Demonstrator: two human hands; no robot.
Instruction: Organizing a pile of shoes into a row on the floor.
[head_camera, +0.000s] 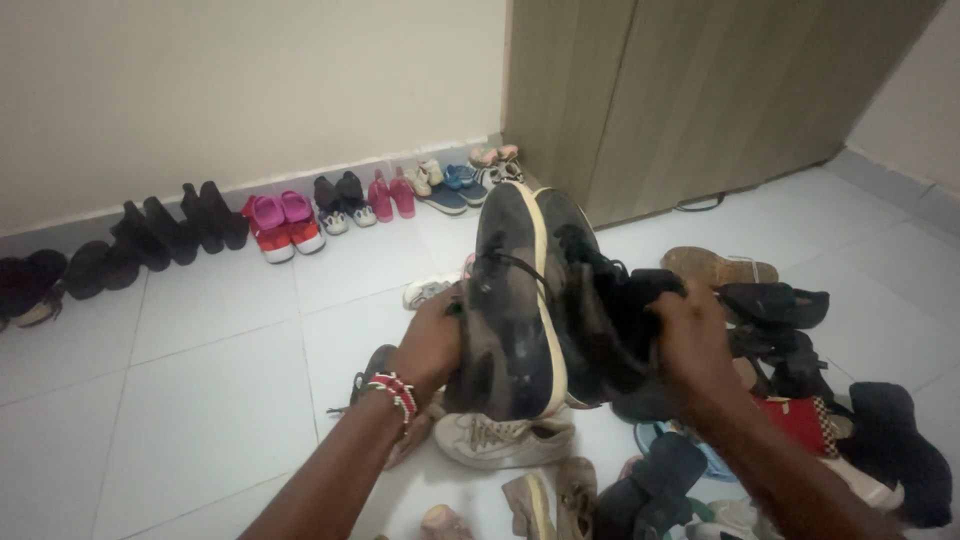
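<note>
I hold a pair of dark sneakers with pale soles up in front of me, toes pointing away. My left hand (432, 345), with a beaded bracelet at the wrist, grips the left sneaker (508, 310) from its side. My right hand (690, 340) clasps the right sneaker (595, 300) at its heel end. The two shoes press against each other, soles side by side. Below them a white sneaker (500, 440) lies on the tiled floor (220, 380).
A heap of mixed shoes and sandals (790, 400) lies at my right and near my feet. A row of paired shoes (280, 225) lines the wall at the back, from black ones at left to small children's pairs near the wooden door (700, 90).
</note>
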